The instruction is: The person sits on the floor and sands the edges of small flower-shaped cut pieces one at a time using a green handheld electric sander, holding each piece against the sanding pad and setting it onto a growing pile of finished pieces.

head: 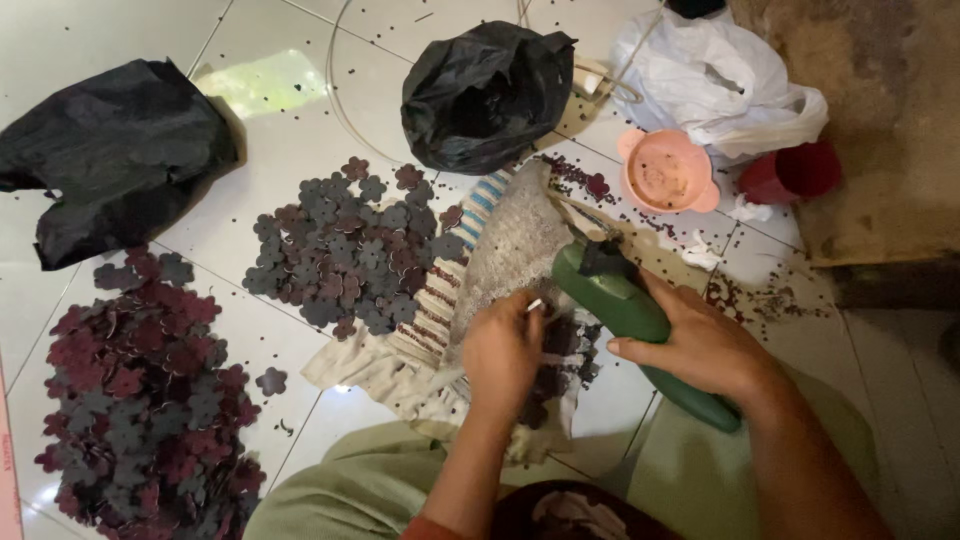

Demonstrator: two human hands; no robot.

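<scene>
My right hand (705, 345) grips a green hand-held tool (625, 305) whose dark tip points toward a grey felt-like sheet (515, 245). My left hand (503, 352) is closed over small dark flower-shaped cutouts (560, 355) on a striped cloth (440, 310), pinching a thin pale stick. Just left of the sheet lies a pile of grey and maroon flower cutouts (350, 250). A larger heap of maroon and grey flowers (140, 400) fills the lower left floor.
Two black plastic bags (485, 90) (110, 150) sit on the white tiled floor. A pink bowl (667, 170), a white plastic bag (715, 80) and a dark red cup (795, 172) lie at upper right beside a brown mat (880, 120). Tiny dark punched scraps litter the tiles.
</scene>
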